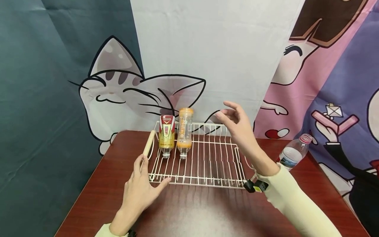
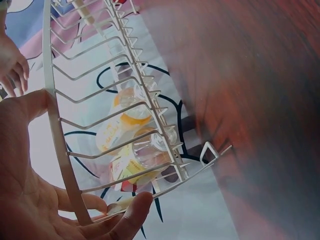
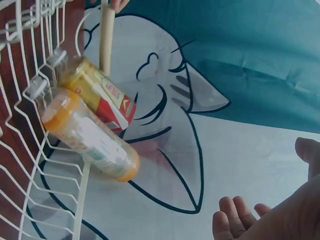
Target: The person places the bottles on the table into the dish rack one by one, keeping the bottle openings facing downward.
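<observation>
Nearest the camera, at the lower right, a pale sleeve (image 1: 296,200) covered the person's right forearm, with a small black device (image 1: 256,186) at its wrist; a second sleeve end (image 1: 106,231) showed at the bottom by the left wrist. The left hand (image 1: 140,189) was at the near-left corner of a white wire rack (image 1: 207,186), which stood on the dark red bench (image 1: 201,214) toward its far edge. That hand's fingers grasped the rack's corner: the thumb met the near rail, while the other fingers curled around the side by the pale rod handle (image 1: 149,144). Two bottles stood neck down among the wires of the rack's left part, a red and gold bottle (image 1: 167,133) nearest the handle and, just beside it, a clear bottle with orange bands (image 1: 185,128). Both were beyond the left fingers, toward the bench's far edge, and apart from them. The right hand (image 1: 237,121) hung in the air over the rack's right part, its fingers loosely bent, released and holding nothing; the inverted bottles were well to the left of those fingertips. A capped clear bottle (image 1: 296,149) stood near the bench's far-right corner, partly hidden by the right forearm. Behind the far edge hung a cartoon backdrop (image 1: 222,49).
</observation>
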`<control>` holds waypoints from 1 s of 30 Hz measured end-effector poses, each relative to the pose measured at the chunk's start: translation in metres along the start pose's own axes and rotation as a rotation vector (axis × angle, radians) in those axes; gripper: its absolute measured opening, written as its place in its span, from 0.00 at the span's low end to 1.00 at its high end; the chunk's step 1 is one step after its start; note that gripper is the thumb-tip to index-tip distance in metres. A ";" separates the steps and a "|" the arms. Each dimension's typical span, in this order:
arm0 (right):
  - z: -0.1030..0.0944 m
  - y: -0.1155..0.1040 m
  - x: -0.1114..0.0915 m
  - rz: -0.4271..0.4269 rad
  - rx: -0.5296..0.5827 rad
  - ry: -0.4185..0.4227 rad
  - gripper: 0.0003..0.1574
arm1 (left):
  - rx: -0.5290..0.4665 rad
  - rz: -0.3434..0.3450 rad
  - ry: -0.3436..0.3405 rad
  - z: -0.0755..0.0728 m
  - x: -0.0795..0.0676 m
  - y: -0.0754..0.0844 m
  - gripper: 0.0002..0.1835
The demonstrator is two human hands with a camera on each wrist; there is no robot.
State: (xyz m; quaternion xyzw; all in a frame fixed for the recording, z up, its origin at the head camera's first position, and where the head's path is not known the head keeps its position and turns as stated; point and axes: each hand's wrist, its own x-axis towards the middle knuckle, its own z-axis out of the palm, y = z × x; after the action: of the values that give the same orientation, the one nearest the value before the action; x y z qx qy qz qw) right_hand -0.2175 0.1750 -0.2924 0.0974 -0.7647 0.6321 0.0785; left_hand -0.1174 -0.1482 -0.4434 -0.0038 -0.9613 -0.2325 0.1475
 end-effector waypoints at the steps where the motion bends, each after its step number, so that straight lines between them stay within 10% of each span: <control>1: -0.002 0.001 -0.006 -0.015 0.003 0.015 0.37 | 0.001 0.003 0.001 0.000 0.000 0.000 0.68; 16: -0.011 0.011 -0.038 -0.162 0.086 0.131 0.32 | 0.008 0.011 0.009 0.001 -0.001 0.000 0.68; 30: -0.040 0.042 -0.079 -0.527 0.381 0.410 0.34 | 0.010 -0.006 -0.007 0.001 -0.001 0.000 0.67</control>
State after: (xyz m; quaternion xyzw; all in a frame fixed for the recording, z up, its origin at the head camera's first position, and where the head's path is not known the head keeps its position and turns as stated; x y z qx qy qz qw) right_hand -0.1516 0.2263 -0.3438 0.1751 -0.5507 0.7273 0.3703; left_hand -0.1170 -0.1472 -0.4444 -0.0009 -0.9631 -0.2279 0.1435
